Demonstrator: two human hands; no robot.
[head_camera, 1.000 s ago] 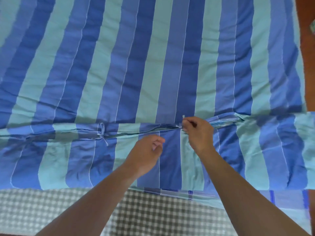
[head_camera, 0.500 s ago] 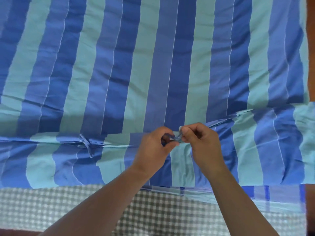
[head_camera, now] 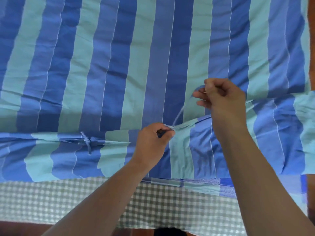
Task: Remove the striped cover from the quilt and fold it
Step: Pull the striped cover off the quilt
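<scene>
You have one striped cover (head_camera: 153, 57) spread flat before you, filling most of the view from the far edge down to its near hem. Its stripes of dark blue, mid blue and pale green run near to far. Across them, a folded seam runs left to right. Along that seam you can count two ties: one knotted tie (head_camera: 87, 141) left of your hands, and one loose tie strap (head_camera: 180, 113) between your hands. Under the near hem lies one checked sheet (head_camera: 51, 201), green and white, and a strip of a second striped fabric (head_camera: 204, 183) shows between them on the right.

Your left hand (head_camera: 151, 143) is curled tight, thumb and forefinger pinching the seam where the strap starts. Your right hand (head_camera: 223, 97) is farther away and to the right, fingers curled, pinching the free end of the strap. The strap rises from the seam in a thin line, slanting away and to the right from one hand to the other.

The quilt itself is hidden inside the cover, so you cannot tell where its edges lie. Reddish-brown floor (head_camera: 312, 40) shows along the right edge and at the near left corner.
</scene>
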